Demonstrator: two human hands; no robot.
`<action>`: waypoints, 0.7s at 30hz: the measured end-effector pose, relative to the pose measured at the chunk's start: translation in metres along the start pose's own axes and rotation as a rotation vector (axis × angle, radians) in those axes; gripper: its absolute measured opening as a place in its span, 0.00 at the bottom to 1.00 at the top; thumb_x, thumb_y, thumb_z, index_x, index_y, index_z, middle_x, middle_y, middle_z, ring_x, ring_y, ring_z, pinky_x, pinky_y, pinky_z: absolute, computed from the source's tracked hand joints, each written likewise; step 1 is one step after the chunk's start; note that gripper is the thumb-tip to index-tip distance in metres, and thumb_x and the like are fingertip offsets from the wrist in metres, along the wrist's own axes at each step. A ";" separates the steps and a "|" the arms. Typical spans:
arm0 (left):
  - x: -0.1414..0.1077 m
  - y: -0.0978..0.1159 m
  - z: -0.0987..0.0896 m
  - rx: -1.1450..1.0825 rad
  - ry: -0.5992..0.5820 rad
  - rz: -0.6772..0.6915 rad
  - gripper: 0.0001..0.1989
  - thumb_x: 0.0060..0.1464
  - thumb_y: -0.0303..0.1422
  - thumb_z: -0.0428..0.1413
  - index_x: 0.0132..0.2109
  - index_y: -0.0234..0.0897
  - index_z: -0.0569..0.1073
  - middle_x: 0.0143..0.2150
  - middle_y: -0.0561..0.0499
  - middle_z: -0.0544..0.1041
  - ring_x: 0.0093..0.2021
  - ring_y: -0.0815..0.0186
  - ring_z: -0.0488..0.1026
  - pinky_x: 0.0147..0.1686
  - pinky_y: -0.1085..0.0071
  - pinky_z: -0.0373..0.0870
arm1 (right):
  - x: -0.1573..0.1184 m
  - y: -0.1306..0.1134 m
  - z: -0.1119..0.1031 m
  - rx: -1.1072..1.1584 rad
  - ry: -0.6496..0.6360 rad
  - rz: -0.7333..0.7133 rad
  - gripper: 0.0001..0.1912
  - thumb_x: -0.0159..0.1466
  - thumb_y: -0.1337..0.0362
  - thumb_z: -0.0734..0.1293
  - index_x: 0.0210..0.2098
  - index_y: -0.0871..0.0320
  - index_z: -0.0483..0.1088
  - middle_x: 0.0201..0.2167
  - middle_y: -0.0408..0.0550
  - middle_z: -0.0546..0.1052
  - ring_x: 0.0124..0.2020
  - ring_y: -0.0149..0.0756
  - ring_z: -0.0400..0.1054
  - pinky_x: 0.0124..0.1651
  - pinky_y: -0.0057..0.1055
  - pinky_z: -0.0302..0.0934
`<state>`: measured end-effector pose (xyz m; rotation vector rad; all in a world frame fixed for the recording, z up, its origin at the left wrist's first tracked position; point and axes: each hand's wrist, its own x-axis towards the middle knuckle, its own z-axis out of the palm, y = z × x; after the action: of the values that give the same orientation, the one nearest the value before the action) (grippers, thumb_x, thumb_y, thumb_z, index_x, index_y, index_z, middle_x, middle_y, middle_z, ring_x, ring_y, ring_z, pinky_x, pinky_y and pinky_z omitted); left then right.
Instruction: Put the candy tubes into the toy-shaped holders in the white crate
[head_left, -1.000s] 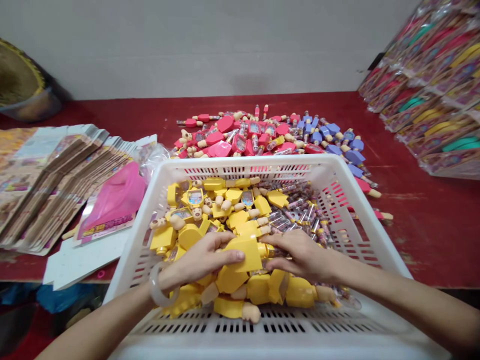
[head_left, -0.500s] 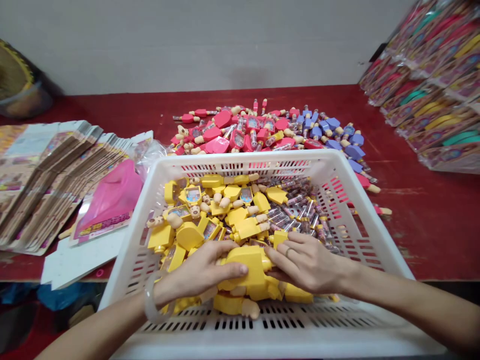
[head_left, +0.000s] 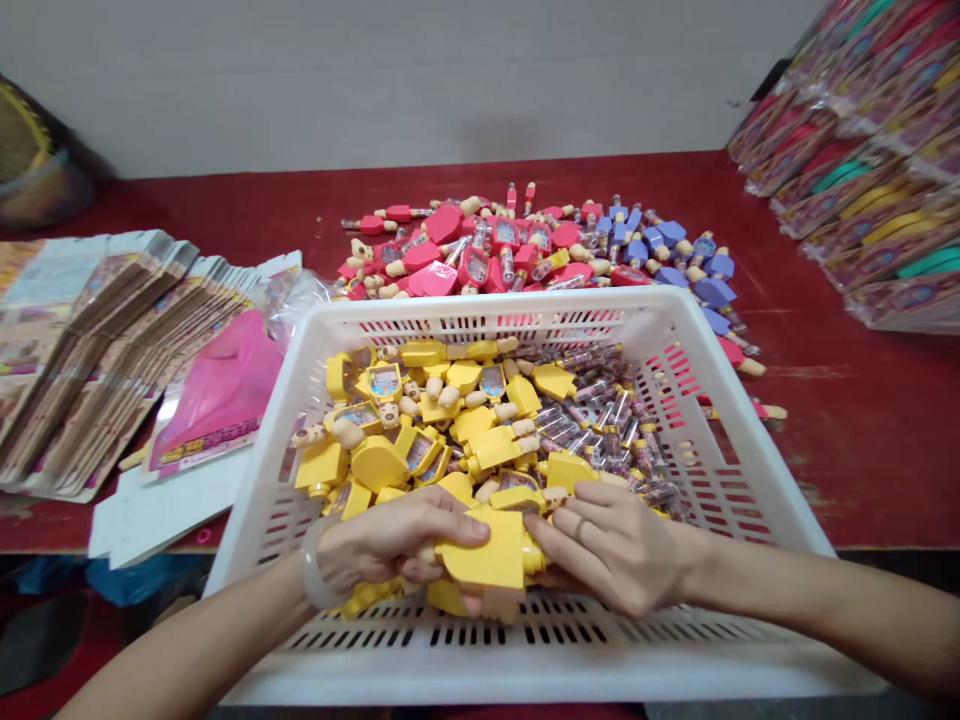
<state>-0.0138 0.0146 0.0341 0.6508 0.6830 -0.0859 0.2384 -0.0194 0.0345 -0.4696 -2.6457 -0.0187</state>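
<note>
Left hand (head_left: pixel 394 540) curled closed around the near edge of a blocky yellow plastic toy figure (head_left: pixel 484 550), thumb lying across its top. Right hand (head_left: pixel 615 550) on the figure's other side, fingers extended, tips against it; whether it grips, cannot tell. Figure lies between both hands, near the front wall of a white slotted plastic basket (head_left: pixel 525 670), among more yellow plastic figures (head_left: pixel 420 400) and clear filled tubes (head_left: pixel 607 425). Pale bangle (head_left: pixel 311 570) on left wrist, ring (head_left: pixel 579 530) on right hand. Beyond the basket, on a red table (head_left: pixel 847 480): a heap of pink and lilac figures (head_left: pixel 525 250), stacked flat printed cartons (head_left: pixel 97 350) at left, packaged sets (head_left: pixel 862 190) at right
</note>
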 end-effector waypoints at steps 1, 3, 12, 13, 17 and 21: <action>-0.001 0.000 0.001 0.012 0.006 -0.007 0.18 0.52 0.43 0.59 0.36 0.27 0.75 0.26 0.46 0.77 0.11 0.80 0.48 0.11 0.75 0.35 | 0.000 -0.002 -0.001 -0.007 -0.002 0.006 0.13 0.67 0.68 0.60 0.46 0.72 0.69 0.25 0.50 0.72 0.25 0.37 0.66 0.25 0.35 0.56; -0.003 0.000 0.003 0.064 0.095 0.025 0.19 0.51 0.44 0.59 0.35 0.28 0.74 0.25 0.47 0.76 0.12 0.80 0.50 0.12 0.76 0.38 | 0.000 -0.005 0.000 -0.065 -0.035 0.041 0.13 0.66 0.69 0.60 0.47 0.72 0.68 0.25 0.51 0.72 0.25 0.38 0.67 0.26 0.35 0.57; -0.001 0.000 -0.002 0.197 0.139 0.102 0.20 0.53 0.46 0.56 0.35 0.29 0.74 0.26 0.48 0.75 0.14 0.79 0.51 0.13 0.77 0.42 | -0.003 0.003 0.013 -0.014 -0.007 0.122 0.14 0.70 0.64 0.59 0.47 0.70 0.67 0.28 0.51 0.74 0.26 0.35 0.66 0.27 0.33 0.57; -0.001 0.001 -0.003 0.211 0.142 0.105 0.20 0.54 0.46 0.56 0.35 0.29 0.74 0.26 0.48 0.75 0.14 0.79 0.50 0.13 0.77 0.43 | -0.003 0.002 0.013 -0.019 0.000 0.111 0.13 0.70 0.65 0.59 0.47 0.70 0.67 0.28 0.51 0.74 0.26 0.35 0.67 0.28 0.34 0.57; -0.002 0.002 0.000 0.293 0.213 0.104 0.21 0.54 0.48 0.55 0.36 0.30 0.73 0.25 0.51 0.73 0.15 0.78 0.52 0.14 0.78 0.45 | -0.002 0.000 0.011 0.033 -0.063 0.174 0.13 0.71 0.63 0.58 0.43 0.68 0.68 0.26 0.49 0.73 0.24 0.35 0.65 0.27 0.34 0.54; -0.006 0.001 0.006 0.661 0.409 0.238 0.21 0.55 0.49 0.55 0.40 0.33 0.74 0.30 0.52 0.73 0.25 0.72 0.65 0.23 0.78 0.60 | -0.003 0.002 0.009 0.258 -0.177 0.351 0.15 0.71 0.58 0.57 0.39 0.64 0.68 0.25 0.47 0.73 0.23 0.34 0.65 0.25 0.32 0.50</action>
<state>-0.0145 0.0114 0.0419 1.4056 0.9730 0.0491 0.2378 -0.0172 0.0252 -0.8708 -2.6427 0.4863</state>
